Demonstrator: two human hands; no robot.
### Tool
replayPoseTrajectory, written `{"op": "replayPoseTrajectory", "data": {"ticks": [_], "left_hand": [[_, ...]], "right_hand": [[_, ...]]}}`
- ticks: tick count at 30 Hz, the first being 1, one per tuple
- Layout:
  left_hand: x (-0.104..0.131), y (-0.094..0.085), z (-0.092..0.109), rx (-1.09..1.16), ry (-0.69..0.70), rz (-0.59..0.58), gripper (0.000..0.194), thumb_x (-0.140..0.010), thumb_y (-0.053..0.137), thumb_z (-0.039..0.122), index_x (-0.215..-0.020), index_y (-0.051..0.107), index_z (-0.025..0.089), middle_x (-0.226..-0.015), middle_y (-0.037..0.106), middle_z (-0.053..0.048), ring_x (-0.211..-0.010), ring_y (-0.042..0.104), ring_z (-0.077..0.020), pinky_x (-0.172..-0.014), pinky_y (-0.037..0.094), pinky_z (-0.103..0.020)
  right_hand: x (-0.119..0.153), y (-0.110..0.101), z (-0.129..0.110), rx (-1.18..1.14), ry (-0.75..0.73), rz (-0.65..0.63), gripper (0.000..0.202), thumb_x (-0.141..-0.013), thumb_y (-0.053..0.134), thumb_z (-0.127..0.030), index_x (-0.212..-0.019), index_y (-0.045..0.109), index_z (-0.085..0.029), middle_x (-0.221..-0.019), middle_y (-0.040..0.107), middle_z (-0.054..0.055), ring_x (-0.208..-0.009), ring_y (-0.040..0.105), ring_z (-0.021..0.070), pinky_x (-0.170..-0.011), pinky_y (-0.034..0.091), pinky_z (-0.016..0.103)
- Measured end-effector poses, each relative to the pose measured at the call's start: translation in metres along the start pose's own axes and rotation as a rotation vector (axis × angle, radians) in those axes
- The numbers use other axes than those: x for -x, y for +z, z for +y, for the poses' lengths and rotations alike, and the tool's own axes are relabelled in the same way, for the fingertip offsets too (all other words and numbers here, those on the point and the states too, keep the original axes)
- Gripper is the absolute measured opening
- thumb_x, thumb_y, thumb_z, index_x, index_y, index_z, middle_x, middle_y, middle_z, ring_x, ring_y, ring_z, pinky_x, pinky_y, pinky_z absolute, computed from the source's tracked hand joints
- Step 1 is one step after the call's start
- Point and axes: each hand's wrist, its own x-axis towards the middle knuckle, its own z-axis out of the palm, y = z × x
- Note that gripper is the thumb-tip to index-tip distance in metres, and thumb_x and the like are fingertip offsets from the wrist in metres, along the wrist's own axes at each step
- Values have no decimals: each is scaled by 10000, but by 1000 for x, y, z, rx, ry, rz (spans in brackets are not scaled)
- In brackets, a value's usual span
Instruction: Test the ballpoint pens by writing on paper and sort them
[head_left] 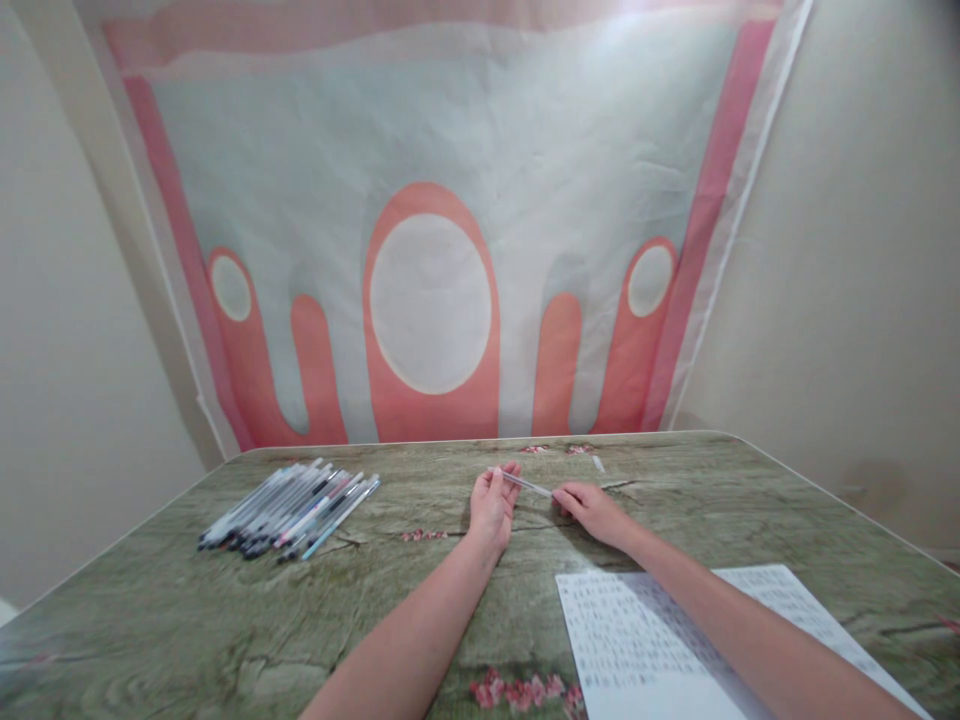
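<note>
Just beyond the written sheet (622, 630), 1 slender clear pen (531, 485) spans the gap between the 2 hands over the counter (187, 630). The left hand (493, 505) pinches its left end between thumb and fingers; the right hand (589, 508) is closed on the other end. If either grip loosens, the smooth, narrow barrel could slip out and roll. The right forearm (697, 600) crosses over the sheet; whether it touches is unclear, but if it does, a sweep of the elbow might drag or crease the paper. Farther beyond the sheet, near the counter's far edge, lies 1 small clear piece (598, 464), light enough, probably, to be knocked away. Well to the sheet's left, the pile of pens (289, 510) looks unbound, so a bump could set some rolling.
</note>
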Motion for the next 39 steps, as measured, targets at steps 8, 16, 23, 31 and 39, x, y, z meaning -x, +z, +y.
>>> {"op": "replayPoseTrajectory", "data": {"ticks": [8,16,23,31,39], "left_hand": [[0,1,0,8,5,8,87,-804,507,189,-801,423,167,-903,636,-92,-883,612,-152,-837,442,-324],[0,2,0,15,-4,28,100,-806,503,186,-767,413,166,-892,641,-92,-868,616,-151,-834,444,-330],[0,2,0,21,-6,30,99,-806,501,172,-767,409,168,-872,645,-90,-852,622,-149,-833,446,-329],[-2,0,-1,43,2,32,121,-808,494,157,-752,388,170,-843,651,-93,-846,626,-160,-833,453,-337],[-4,-3,-3,39,3,18,118,-798,511,159,-759,400,164,-856,650,-101,-864,621,-166,-831,459,-332]], "right_hand": [[-1,0,0,-33,28,-11,431,-837,332,-473,-678,577,-156,-594,568,7,-548,482,116,-533,356,225],[-1,1,4,-47,12,29,318,-750,501,-464,-762,580,-156,-644,583,0,-575,483,114,-525,357,215],[-1,0,1,-33,16,6,337,-798,431,-442,-711,591,-158,-640,602,14,-578,507,123,-560,380,232],[-1,0,1,-56,23,-2,392,-830,360,-457,-728,588,-154,-639,589,10,-576,498,120,-548,370,224],[0,2,4,-65,19,41,310,-740,528,-449,-828,572,-155,-678,588,5,-597,498,120,-551,375,219]]}}
